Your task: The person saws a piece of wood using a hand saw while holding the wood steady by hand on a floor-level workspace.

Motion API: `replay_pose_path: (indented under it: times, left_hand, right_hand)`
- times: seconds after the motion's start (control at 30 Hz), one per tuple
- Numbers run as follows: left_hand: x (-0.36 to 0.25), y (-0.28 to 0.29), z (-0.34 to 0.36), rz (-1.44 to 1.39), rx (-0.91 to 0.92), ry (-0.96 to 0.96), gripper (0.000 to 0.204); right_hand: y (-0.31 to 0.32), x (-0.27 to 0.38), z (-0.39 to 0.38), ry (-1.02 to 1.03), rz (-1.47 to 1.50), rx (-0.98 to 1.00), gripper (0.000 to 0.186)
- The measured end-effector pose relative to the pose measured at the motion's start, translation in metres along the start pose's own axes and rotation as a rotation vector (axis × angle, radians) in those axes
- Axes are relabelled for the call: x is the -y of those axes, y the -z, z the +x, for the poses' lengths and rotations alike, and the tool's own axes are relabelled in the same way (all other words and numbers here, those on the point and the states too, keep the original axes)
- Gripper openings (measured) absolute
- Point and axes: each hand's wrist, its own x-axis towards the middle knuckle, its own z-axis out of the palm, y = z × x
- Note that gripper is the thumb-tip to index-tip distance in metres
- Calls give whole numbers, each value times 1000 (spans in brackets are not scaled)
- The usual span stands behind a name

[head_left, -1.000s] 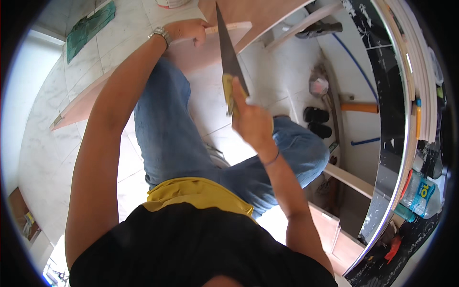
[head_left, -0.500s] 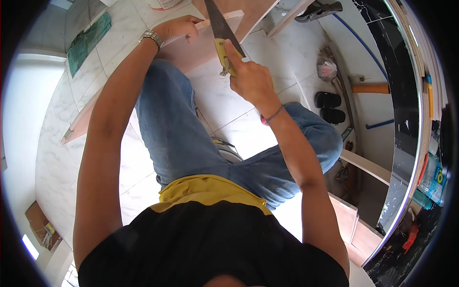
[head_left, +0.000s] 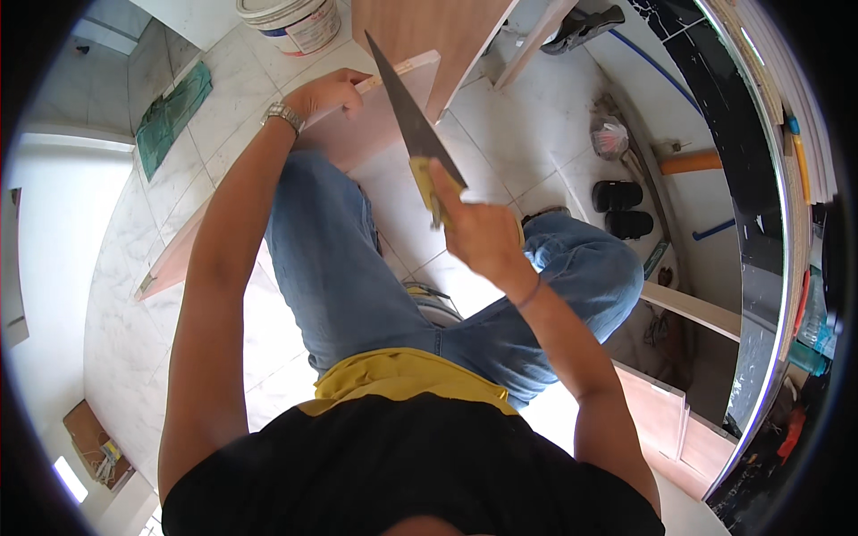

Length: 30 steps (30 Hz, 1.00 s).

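Observation:
My right hand point(head_left: 483, 237) is closed round the yellow handle of a handsaw point(head_left: 407, 107), its index finger laid along the handle. The grey blade slants up and to the left, crossing the top edge of a pinkish wooden board point(head_left: 353, 134); whether its teeth sit in the wood I cannot tell. Left of the blade, my left hand point(head_left: 329, 95) grips the same edge with curled fingers, a metal watch on its wrist. The board stretches back along my left leg, which hides part of it.
A white bucket point(head_left: 290, 25) stands beyond my left hand, beside an upright wooden panel point(head_left: 429, 36). Green sheeting point(head_left: 174, 116) lies on the tiles at left. Black slippers point(head_left: 617, 195), a plastic bag point(head_left: 609, 138) and an orange pipe point(head_left: 690, 163) are at right, near a black counter edge point(head_left: 760, 232).
My right hand has drawn the saw back toward me, so more of its blade shows. My left hand keeps its grip on the board. The view has shifted slightly, bringing the bucket further in.

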Motion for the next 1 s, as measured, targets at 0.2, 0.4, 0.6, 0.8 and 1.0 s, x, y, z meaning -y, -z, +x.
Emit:
replay_pose_path:
  times: [0.2,0.4,0.6,0.8,1.0]
  left_hand:
    - [-19,-9,6,41,-69,-8,54]
    - [-18,-5,-10,23,-108,0,61]
    - [-24,-12,6,43,-103,31,65]
    - [-9,4,0,53,-34,19,68]
    - [-4,1,15,82,-37,-15,73]
  right_hand:
    - [6,-23,71,-70,-24,-5,93]
    - [23,13,-23,-145,71,201,89]
    - [3,-19,38,-67,-32,-3,94]
    - [25,18,-10,-178,31,336,97]
    - [6,-13,87,-111,-61,73,99]
